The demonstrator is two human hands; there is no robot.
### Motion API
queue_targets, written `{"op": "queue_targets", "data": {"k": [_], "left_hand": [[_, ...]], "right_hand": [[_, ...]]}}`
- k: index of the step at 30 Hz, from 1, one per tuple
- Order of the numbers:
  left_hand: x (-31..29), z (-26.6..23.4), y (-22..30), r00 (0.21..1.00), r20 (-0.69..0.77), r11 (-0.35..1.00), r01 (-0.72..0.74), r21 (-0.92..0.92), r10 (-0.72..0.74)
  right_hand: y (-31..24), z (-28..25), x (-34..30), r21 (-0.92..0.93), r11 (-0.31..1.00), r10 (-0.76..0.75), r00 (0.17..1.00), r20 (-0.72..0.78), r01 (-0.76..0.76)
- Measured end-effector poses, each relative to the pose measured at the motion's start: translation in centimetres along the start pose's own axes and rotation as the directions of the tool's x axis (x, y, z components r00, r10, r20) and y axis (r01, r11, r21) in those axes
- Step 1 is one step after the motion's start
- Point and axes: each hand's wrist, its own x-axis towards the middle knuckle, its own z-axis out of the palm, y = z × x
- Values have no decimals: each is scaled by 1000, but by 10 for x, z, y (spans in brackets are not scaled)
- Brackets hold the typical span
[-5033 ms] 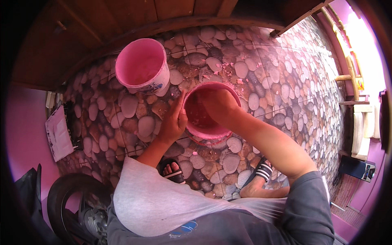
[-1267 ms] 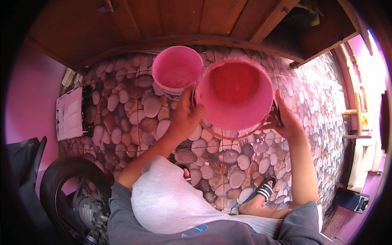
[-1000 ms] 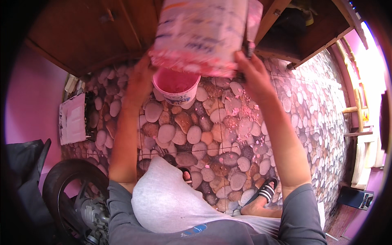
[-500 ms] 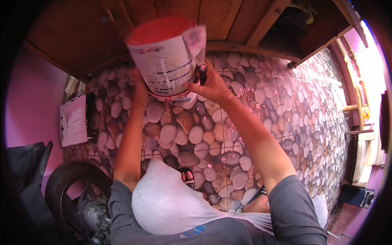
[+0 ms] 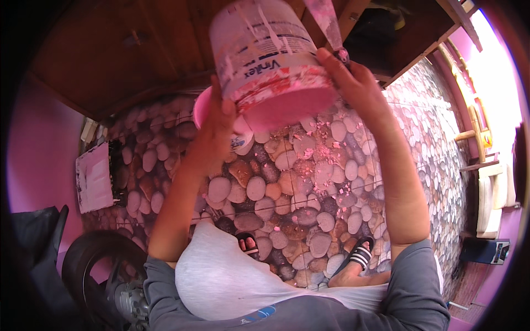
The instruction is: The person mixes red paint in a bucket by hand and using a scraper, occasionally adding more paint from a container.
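A white plastic paint bucket [image 5: 259, 38] is held tipped over, its mouth facing down and toward me and its inside coated pink. Pink drips run along its wall, and red and pink smears cover the rim. My left hand [image 5: 220, 118] grips the left side of the bucket near the rim. On the right side, my right hand [image 5: 356, 83] clasps the bucket and also keeps hold of a paint-smeared scraper [image 5: 324, 22], blade pointing up. Partly hidden behind my left hand, a second bucket [image 5: 203, 107] with a pink inside stands on the floor.
Pink flakes [image 5: 323, 151] lie scattered over the pebble-patterned floor [image 5: 265, 190]. A wooden cabinet [image 5: 143, 60] spans the far side. At left are a paint-stained white panel [image 5: 94, 179] and a motorcycle wheel [image 5: 83, 265]. A bamboo frame [image 5: 473, 116] stands at right.
The paint bucket has lifted off the lower bucket and moved right, tilting so its pink mouth shows. The lower bucket's pink inside and more floor flakes have come into view.
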Motion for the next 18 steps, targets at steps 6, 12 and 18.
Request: {"op": "queue_targets", "data": {"k": [6, 12, 18], "left_hand": [[-19, 48, -35, 944, 286, 975, 199, -97, -165], [-36, 69, -64, 622, 476, 738, 668, 92, -622], [-70, 95, -123, 891, 246, 911, 320, 260, -382]], "right_hand": [[21, -31, -14, -614, 762, 300, 952, 57, -203], [98, -13, -25, -587, 778, 508, 774, 379, -224], [168, 24, -48, -650, 723, 534, 786, 311, -234]]}}
